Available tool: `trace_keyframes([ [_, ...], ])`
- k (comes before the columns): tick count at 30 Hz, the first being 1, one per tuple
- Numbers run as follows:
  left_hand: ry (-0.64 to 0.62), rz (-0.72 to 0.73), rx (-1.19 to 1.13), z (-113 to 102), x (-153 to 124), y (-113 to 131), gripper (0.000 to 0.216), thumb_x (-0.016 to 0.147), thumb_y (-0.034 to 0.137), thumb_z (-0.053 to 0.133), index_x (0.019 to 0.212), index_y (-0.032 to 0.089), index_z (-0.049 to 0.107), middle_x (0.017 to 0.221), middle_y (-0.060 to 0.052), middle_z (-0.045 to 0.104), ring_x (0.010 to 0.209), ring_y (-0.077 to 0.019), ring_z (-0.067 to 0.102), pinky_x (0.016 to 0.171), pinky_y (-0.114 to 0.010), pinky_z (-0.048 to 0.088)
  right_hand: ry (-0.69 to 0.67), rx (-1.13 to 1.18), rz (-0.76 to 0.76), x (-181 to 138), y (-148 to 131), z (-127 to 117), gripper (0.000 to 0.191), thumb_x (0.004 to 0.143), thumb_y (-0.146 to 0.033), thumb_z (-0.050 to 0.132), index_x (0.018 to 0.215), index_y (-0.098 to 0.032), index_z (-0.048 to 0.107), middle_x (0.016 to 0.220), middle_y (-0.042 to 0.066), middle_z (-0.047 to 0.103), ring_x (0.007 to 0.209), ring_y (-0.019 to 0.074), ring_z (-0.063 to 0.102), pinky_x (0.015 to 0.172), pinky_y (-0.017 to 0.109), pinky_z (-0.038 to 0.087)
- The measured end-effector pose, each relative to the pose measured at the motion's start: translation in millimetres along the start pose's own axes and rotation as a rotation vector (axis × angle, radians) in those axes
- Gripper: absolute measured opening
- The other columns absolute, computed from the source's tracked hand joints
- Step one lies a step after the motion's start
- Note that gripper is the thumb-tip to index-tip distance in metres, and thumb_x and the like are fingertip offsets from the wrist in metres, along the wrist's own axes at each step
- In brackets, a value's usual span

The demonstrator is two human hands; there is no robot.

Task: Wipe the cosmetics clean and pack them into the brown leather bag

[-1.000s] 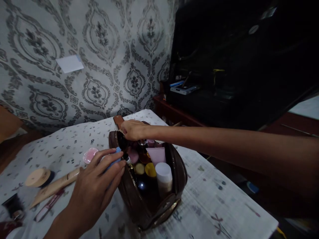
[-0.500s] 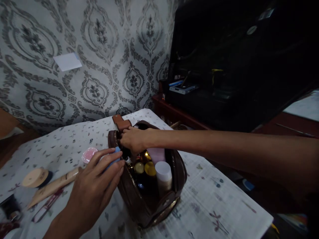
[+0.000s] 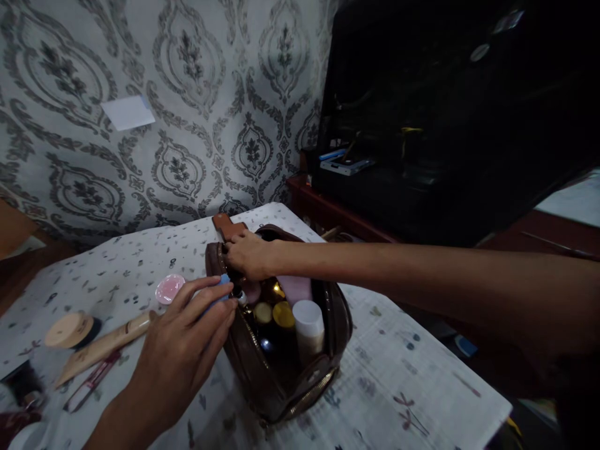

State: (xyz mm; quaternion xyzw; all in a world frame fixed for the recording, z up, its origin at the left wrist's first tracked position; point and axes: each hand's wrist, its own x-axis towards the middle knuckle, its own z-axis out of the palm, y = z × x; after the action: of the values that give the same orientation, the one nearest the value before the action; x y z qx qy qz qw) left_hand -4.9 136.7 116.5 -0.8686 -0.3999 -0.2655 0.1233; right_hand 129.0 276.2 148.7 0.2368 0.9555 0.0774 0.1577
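Note:
A brown zippered makeup bag stands open on the table. Inside it are a white-capped bottle, a yellow-lidded container, a small round-lidded jar and something pink. My left hand is closed around a small blue object at the bag's left rim; the fingers cover most of it. Reaching across from the right, my right hand dips into the far left corner of the bag. Its fingers are curled down, their tips hidden, and whatever they hold cannot be made out.
On the patterned tablecloth at left lie a pink round item, a beige compact, a beige tube, a lip gloss tube and a black tube. A brown strap lies behind the bag. A large black screen stands beyond.
My right hand has risen slightly at the bag's far corner, and more pink shows below it. My left hand keeps its hold on the blue object. The view has shifted a little.

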Motion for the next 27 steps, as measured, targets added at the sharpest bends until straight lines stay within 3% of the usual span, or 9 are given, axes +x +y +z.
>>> trace_keyframes([
  [8, 0.029, -0.032, -0.023, 0, -1, 1, 0.019, 0.099, 0.013, 0.048, 0.109, 0.017, 0.064, 0.118, -0.009, 0.070, 0.120, -0.0238, 0.057, 0.096, -0.038, 0.054, 0.057, 0.054, 0.046, 0, 5, 12, 0.063, 0.091, -0.036, 0.066, 0.146, -0.012, 0.046, 0.137, 0.022, 0.059, 0.125, 0.0327, 0.058, 0.100, 0.042, 0.049],
  [15, 0.026, -0.021, -0.015, -2, 0, 2, 0.017, 0.099, 0.012, 0.049, 0.107, 0.014, 0.065, 0.117, -0.010, 0.070, 0.120, -0.0232, 0.056, 0.096, -0.037, 0.054, 0.049, 0.056, 0.047, 0, 4, 12, 0.051, 0.094, -0.031, 0.062, 0.140, -0.012, 0.052, 0.134, 0.021, 0.060, 0.126, 0.0335, 0.057, 0.100, 0.043, 0.048],
  [22, 0.071, -0.029, -0.003, -2, 0, 3, 0.020, 0.099, 0.014, 0.047, 0.104, 0.018, 0.067, 0.112, -0.007, 0.073, 0.117, -0.0225, 0.060, 0.094, -0.036, 0.055, 0.074, 0.067, -0.018, -5, 19, 13, 0.070, 0.084, -0.037, 0.074, 0.143, -0.011, 0.048, 0.138, 0.021, 0.057, 0.127, 0.0333, 0.056, 0.096, 0.041, 0.051],
  [27, 0.046, -0.031, 0.019, 0, -1, 3, 0.020, 0.100, 0.015, 0.046, 0.103, 0.018, 0.065, 0.114, -0.007, 0.072, 0.117, -0.0229, 0.060, 0.092, -0.038, 0.055, 0.080, 0.050, -0.090, -1, 19, 13, 0.047, 0.083, -0.033, 0.075, 0.122, -0.008, 0.065, 0.125, 0.018, 0.066, 0.115, 0.0302, 0.064, 0.088, 0.035, 0.053],
])
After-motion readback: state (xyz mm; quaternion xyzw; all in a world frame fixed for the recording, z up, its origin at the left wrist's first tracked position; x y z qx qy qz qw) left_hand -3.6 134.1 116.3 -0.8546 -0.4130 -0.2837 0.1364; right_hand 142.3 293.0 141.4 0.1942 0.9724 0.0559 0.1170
